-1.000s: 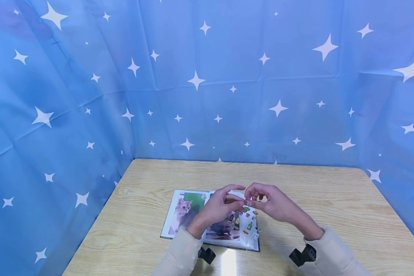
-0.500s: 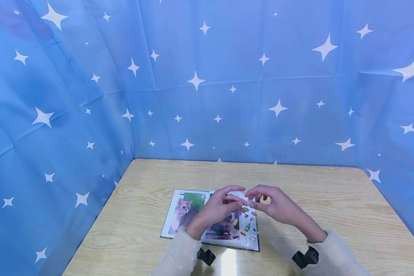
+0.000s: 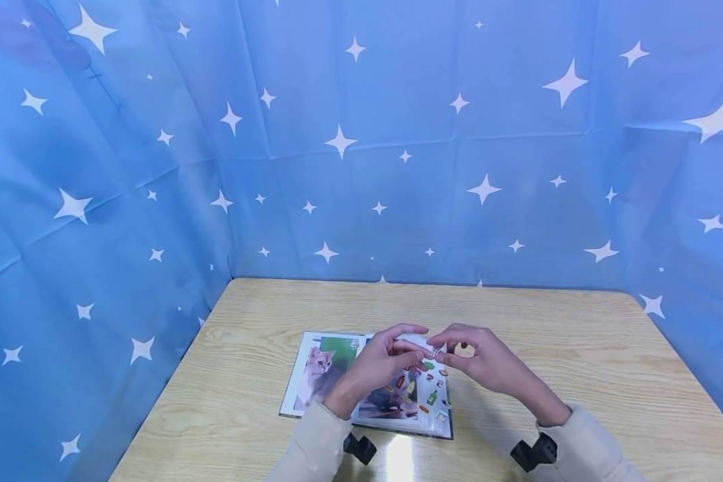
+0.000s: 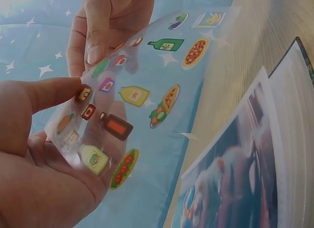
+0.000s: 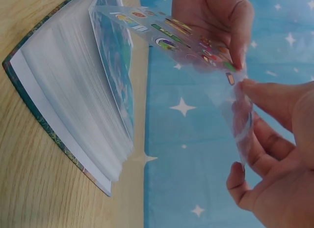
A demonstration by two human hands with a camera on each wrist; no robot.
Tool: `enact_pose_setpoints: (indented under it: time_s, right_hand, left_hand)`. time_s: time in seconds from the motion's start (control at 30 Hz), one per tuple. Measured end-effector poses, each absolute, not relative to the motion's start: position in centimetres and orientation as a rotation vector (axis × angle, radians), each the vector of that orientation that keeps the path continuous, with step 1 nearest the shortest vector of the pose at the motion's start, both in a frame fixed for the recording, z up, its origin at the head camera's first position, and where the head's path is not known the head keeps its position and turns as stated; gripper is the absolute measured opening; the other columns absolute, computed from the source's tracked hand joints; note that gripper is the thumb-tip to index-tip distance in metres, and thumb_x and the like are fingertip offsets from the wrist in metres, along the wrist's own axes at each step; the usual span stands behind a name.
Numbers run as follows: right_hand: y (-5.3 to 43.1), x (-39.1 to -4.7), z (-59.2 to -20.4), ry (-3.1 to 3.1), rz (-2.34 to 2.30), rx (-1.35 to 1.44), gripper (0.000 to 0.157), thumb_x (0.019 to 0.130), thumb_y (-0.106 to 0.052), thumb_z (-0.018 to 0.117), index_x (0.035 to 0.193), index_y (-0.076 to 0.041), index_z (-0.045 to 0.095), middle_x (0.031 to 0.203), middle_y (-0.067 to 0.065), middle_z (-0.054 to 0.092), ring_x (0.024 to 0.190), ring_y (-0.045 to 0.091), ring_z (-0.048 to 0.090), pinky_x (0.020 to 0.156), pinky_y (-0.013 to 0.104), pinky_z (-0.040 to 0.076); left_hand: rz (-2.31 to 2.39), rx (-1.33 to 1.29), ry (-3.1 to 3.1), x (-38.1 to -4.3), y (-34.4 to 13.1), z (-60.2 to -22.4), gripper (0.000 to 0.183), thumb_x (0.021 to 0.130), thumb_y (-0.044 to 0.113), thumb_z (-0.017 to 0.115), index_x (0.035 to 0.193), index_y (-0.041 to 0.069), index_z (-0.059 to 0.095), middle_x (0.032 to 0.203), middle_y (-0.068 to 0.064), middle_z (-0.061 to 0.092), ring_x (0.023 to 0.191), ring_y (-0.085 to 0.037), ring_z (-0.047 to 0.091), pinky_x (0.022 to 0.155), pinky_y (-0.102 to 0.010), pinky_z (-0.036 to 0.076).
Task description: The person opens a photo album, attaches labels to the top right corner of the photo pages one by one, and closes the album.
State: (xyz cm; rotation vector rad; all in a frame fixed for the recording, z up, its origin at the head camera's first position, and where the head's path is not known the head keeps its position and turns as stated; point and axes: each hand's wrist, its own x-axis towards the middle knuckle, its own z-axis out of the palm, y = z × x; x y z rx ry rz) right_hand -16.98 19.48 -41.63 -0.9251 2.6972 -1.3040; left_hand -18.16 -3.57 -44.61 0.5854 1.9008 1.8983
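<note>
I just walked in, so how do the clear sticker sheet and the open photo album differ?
The sticker sheet is thin and see-through, while the photo album is thick. The left hand holds the sheet up at a tilt, with the right hand at its edge; the album lies open on the table. The sheet bears small food and bottle stickers; the album shows larger photos, one of a cat. Both carry colourful pictures.
</note>
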Motion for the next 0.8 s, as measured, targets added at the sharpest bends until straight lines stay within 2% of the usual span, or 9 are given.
enact_pose_setpoints:
  time_s: [0.33,0.57,0.8]
  right_hand:
    - [19.49,-17.09,-42.05,2.721,-1.351,-0.931,0.019,0.09,-0.006,0.071,0.099,-0.023,0.073,0.093,-0.012,0.068,0.081,0.007,0.059,0.068,0.027,0.051]
    - [19.6,-17.1,-42.23,2.725,-1.346,-0.91,0.018,0.092,-0.007,0.069,0.097,-0.023,0.072,0.092,-0.013,0.067,0.081,0.007,0.059,0.069,0.028,0.051]
    - [19.71,-17.07,-42.3,2.749,-1.337,-0.922,0.017,0.092,-0.004,0.069,0.095,-0.02,0.072,0.091,-0.015,0.065,0.082,0.006,0.059,0.069,0.028,0.051]
  left_hand:
    - [1.899,0.584,1.902,-18.13,-3.64,-44.82,0.039,0.098,0.013,0.063,0.134,0.024,0.059,0.108,-0.006,0.075,0.091,-0.027,0.072,0.088,-0.055,0.055]
    - [1.885,0.565,1.926,-18.12,-3.45,-44.97,0.039,0.097,0.013,0.064,0.134,0.024,0.059,0.106,-0.005,0.075,0.088,-0.019,0.072,0.086,-0.048,0.057]
    - [1.855,0.541,1.986,-18.08,-3.15,-45.07,0.037,0.097,0.014,0.063,0.133,0.024,0.059,0.108,-0.01,0.075,0.085,-0.019,0.072,0.081,-0.042,0.059]
